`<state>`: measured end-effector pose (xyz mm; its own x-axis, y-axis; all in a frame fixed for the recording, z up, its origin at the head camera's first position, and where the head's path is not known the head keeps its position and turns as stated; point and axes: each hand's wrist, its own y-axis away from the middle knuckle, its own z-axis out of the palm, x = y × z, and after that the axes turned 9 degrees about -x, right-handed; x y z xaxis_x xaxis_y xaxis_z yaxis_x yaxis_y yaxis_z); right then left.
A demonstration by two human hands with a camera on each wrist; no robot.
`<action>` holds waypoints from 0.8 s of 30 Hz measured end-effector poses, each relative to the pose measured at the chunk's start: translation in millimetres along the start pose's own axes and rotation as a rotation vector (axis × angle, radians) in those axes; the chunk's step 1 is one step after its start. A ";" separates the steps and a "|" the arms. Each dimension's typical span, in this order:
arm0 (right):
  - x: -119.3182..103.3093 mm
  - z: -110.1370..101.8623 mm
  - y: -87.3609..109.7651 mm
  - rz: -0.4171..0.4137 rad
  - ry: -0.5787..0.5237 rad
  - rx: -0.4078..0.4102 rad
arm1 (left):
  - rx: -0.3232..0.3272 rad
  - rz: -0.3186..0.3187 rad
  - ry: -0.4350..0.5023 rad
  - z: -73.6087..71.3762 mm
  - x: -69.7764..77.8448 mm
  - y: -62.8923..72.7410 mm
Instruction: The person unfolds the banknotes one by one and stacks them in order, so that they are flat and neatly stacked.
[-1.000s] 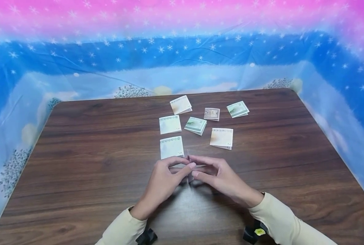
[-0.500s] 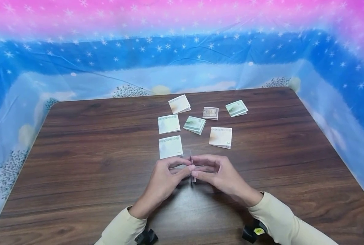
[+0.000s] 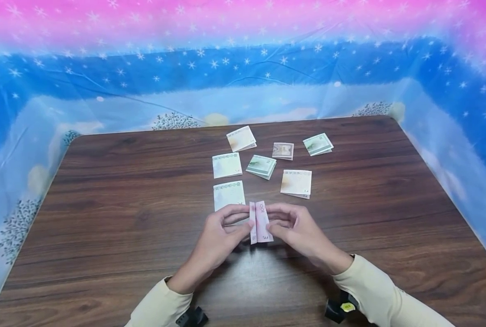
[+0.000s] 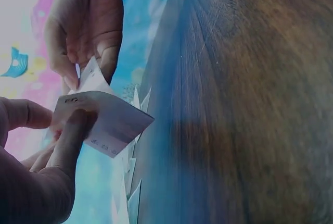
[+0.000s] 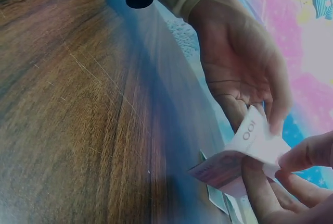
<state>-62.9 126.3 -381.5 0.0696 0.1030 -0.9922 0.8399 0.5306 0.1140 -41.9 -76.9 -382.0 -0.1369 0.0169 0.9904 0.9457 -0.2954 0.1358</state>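
Note:
A pink folded banknote [image 3: 261, 225] marked 100 is held up between both hands, partly unfolded with a crease down it. My left hand [image 3: 220, 236] pinches its left side between thumb and fingers. My right hand [image 3: 302, 229] pinches the right side in the same manner. The left wrist view shows the banknote [image 4: 112, 125] bent at its fold, with the left thumb against one panel. In the right wrist view, the printed 100 is visible on a raised panel of the banknote [image 5: 250, 133]. Fingers hide parts of its edges.
Several folded banknotes lie beyond the hands on the wooden table [image 3: 116, 218]: pale green ones [image 3: 226, 165] at left, darker green ones [image 3: 318, 144], orange-tinted ones [image 3: 296, 182] and a small brown one [image 3: 283, 151]. A snowflake-patterned cloth [image 3: 243, 63] surrounds the table's back and sides.
The pink banknote was edge-on and pressed together between the fingers; now its panels are spread and face up. The hands have drawn slightly apart. The banknotes on the table stay put.

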 end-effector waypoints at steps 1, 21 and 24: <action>-0.4 0.3 0.0 0.006 0.009 0.017 | 0.012 -0.001 -0.003 -0.2 -0.1 0.2; -1.9 -21.5 7.0 0.070 0.088 0.122 | 0.147 -0.083 -0.180 -26.0 2.3 9.3; 2.2 -26.4 6.9 0.095 0.176 0.134 | 0.142 -0.108 -0.227 -31.3 1.2 10.3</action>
<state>-71.2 152.3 -381.6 0.0669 0.2986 -0.9520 0.8989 0.3960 0.1874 -41.5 -109.9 -380.1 -0.1849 0.2590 0.9480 0.9631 -0.1440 0.2272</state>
